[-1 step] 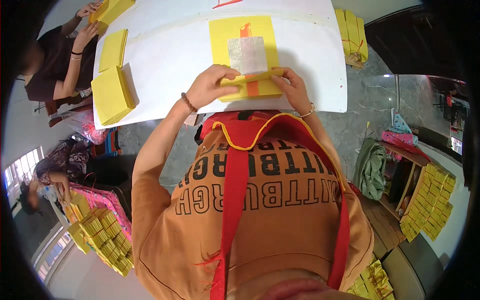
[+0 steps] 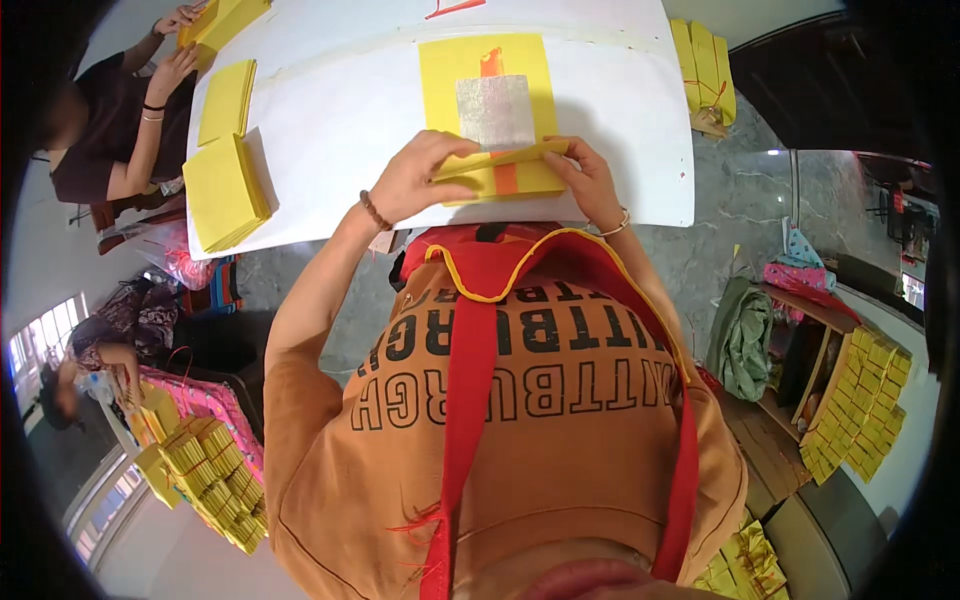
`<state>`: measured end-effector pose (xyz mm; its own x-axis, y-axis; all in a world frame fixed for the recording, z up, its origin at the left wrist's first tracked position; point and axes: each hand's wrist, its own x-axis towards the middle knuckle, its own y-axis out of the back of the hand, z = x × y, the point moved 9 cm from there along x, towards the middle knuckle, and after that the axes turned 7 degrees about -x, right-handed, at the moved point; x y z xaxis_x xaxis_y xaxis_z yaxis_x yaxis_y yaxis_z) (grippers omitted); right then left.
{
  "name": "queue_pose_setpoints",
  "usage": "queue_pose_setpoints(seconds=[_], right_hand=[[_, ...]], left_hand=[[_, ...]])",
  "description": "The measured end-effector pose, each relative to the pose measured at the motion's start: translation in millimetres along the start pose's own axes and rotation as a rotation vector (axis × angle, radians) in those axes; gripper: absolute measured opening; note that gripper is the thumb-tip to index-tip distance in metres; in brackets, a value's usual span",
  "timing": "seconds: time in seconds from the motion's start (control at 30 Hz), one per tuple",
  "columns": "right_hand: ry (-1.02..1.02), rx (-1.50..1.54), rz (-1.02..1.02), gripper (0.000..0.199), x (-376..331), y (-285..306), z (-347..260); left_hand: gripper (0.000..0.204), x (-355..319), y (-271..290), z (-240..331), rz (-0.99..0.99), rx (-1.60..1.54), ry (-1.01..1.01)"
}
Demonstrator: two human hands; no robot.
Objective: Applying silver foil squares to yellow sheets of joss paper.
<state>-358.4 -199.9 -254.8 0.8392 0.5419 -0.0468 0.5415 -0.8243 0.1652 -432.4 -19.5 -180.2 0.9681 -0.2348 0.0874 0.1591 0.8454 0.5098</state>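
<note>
From my remote seat I see a yellow sheet (image 2: 437, 75) on the white desk (image 2: 340, 120) directly before the wearer, bearing a silver square (image 2: 497, 108) and an orange strip (image 2: 491, 62), with a raised flap (image 2: 527, 155) at its near end. My right grip (image 2: 592, 182) is pinched on the flap's right end; my left grip (image 2: 405, 178) curves around the left end, though I cannot tell whether it closes on the paper. To fold cleanly, I'd keep both ends level and the sides aligned before pressing any crease.

Crumpled green cloth (image 2: 742, 342) beside a wooden shelf (image 2: 821, 378)
</note>
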Motion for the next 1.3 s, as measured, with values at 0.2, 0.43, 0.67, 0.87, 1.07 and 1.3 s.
queue_pose_setpoints(seconds=[0.2,0.43,0.67,0.87,1.07,1.3], right_hand=[[-0.098,0.103,-0.014,0.024,3,-1,8],[0.52,-0.711,-0.026,0.047,10,-3,-55],[0.616,-0.864,-0.167,0.052,19,-12,-44],[0.6,-0.948,-0.175,0.045,21,-13,-51],[0.741,-1.087,-0.214,0.037,5,-15,-89],[0.24,-0.604,-0.309,0.025,15,-7,-55]], left_hand=[[0.041,-16,4,-26,0.161,0.426,-0.153],[0.044,-21,0,-34,0.248,0.436,-0.211],[0.039,-15,7,-24,0.266,0.437,-0.212],[0.035,-10,14,-33,0.301,0.499,-0.172],[0.029,-18,24,5,0.365,0.502,-0.283],[0.019,-19,18,-17,0.268,0.157,-0.064]])
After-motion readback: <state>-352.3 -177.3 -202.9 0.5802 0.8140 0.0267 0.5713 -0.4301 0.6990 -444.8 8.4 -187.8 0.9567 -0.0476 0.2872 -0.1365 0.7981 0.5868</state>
